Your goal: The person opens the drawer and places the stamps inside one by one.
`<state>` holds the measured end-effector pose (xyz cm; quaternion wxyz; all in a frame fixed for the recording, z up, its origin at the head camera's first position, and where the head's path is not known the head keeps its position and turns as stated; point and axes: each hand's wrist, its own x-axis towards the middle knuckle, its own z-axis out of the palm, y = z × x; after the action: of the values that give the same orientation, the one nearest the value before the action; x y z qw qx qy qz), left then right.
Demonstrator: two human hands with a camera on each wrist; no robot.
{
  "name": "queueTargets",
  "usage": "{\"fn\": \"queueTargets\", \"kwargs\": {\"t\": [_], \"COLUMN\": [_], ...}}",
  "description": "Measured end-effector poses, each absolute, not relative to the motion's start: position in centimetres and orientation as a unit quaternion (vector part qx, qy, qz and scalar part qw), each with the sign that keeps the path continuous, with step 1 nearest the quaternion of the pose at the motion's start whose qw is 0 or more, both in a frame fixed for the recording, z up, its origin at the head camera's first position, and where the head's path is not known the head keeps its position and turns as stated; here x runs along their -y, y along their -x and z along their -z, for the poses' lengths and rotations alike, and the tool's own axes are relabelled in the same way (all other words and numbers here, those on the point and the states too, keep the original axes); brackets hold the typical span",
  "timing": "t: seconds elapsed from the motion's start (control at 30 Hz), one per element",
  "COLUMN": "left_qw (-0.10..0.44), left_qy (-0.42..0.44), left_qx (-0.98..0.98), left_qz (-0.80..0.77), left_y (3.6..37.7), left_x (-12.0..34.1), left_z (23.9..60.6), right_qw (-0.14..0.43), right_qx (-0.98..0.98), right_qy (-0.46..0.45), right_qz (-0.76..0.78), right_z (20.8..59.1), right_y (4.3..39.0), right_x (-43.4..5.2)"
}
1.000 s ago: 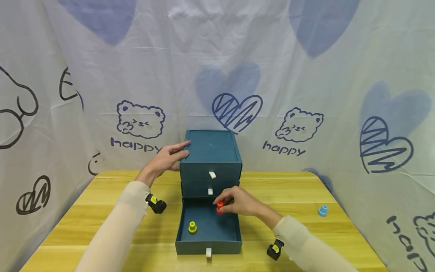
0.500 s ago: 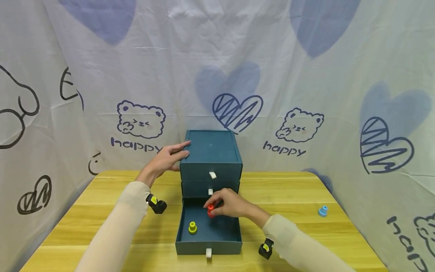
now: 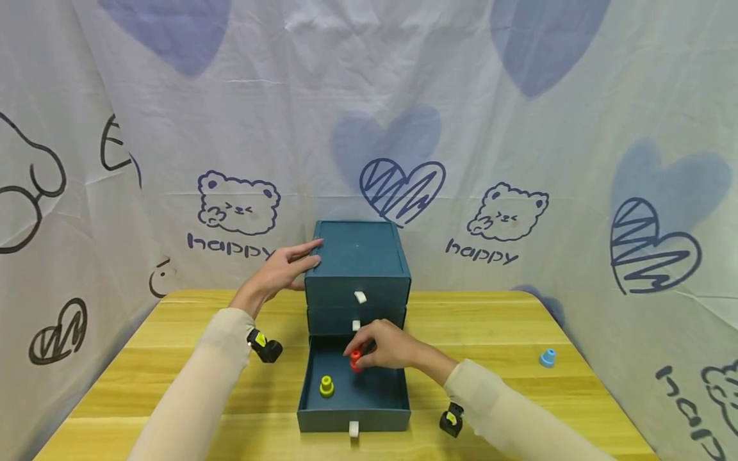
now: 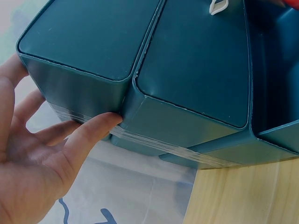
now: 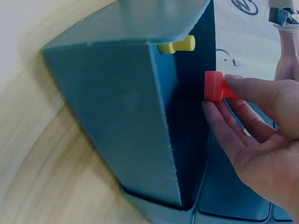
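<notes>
Between the thumb and fingers of my right hand (image 3: pixel 389 346) is a small red stepped peg (image 3: pixel 355 362), pinched over the pulled-out bottom drawer (image 3: pixel 354 419). The right wrist view shows the red peg's wide end (image 5: pixel 213 86) facing away from the palm; whether it touches the drawer floor, I cannot tell. A yellow peg (image 3: pixel 327 387) of the same shape stands in the drawer's left half. My left hand (image 3: pixel 279 269) rests with fairly straight, spread fingers against the upper left side of the dark teal drawer cabinet (image 3: pixel 360 250); its thumb (image 4: pixel 96 130) lies along the side wall.
A light blue peg (image 3: pixel 548 358) stands on the wooden table (image 3: pixel 478 320) at the right. Two closed drawers with white pull tabs (image 3: pixel 360 296) sit above the pulled-out one. A printed cloth (image 3: pixel 323 147) hangs behind and beside the table.
My right hand has moved left over the drawer with the red peg, mostly in the first half second, and lowered slightly since. My left hand and the yellow peg stay where they were.
</notes>
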<state>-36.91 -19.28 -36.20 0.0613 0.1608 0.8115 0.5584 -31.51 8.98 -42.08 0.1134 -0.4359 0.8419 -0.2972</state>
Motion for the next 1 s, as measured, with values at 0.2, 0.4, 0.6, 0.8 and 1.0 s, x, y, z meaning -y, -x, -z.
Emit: {"fn": "queueTargets", "kwargs": {"t": [0.2, 0.4, 0.6, 0.8, 1.0], "left_qw": [0.06, 0.062, 0.062, 0.064, 0.065], "left_qy": [-0.155, -0.159, -0.161, -0.163, -0.163], "left_qx": [-0.813, -0.811, -0.809, -0.808, -0.806], "left_qz": [-0.559, -0.56, -0.562, -0.562, -0.565], "left_y": [36.7, 36.8, 36.8, 36.8, 36.8], "left_x": [19.2, 19.3, 19.3, 19.3, 19.3], "left_z": [36.1, 36.3, 36.2, 36.2, 36.2], "right_qw": [0.124, 0.123, 0.134, 0.137, 0.143], "right_qx": [-0.837, -0.839, -0.835, -0.836, -0.84], "right_qy": [0.444, 0.458, 0.476, 0.491, 0.492], "right_qz": [0.294, 0.266, 0.24, 0.203, 0.178], "right_z": [41.7, 41.3, 40.6, 40.8, 41.3], "right_y": [31.2, 31.1, 31.2, 31.7, 32.2], "right_x": [-8.3, -7.3, -6.0, -5.0, -4.1]}}
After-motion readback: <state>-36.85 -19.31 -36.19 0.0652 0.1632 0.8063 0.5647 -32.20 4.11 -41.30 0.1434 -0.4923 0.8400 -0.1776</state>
